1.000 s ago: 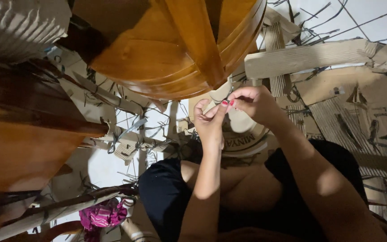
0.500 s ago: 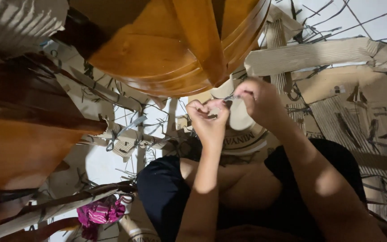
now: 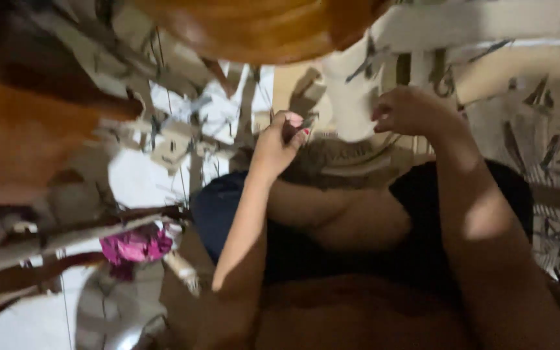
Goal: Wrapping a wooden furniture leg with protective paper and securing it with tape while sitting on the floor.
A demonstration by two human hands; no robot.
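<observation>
The view is blurred by motion. My left hand point(image 3: 275, 141) is raised above my knee with its fingers pinched on a small thin grey strip point(image 3: 306, 122). My right hand point(image 3: 411, 110) hovers to the right, apart from the left, with its fingers curled; whether it holds anything is hidden by the blur. Both hands are over a pale cardboard sheet point(image 3: 351, 104) on the floor in front of my folded legs in black shorts point(image 3: 416, 246).
A round orange-brown wooden furniture piece point(image 3: 260, 29) hangs over the top. Darker wooden furniture point(image 3: 21, 129) fills the left. Corrugated cardboard pieces point(image 3: 481, 23) and thin dark strips litter the white floor. A pink cloth bundle point(image 3: 135, 246) lies at lower left.
My hands, pinched together on the small strip before, have drawn apart; the left keeps the strip. The camera has dipped down and the picture has blurred.
</observation>
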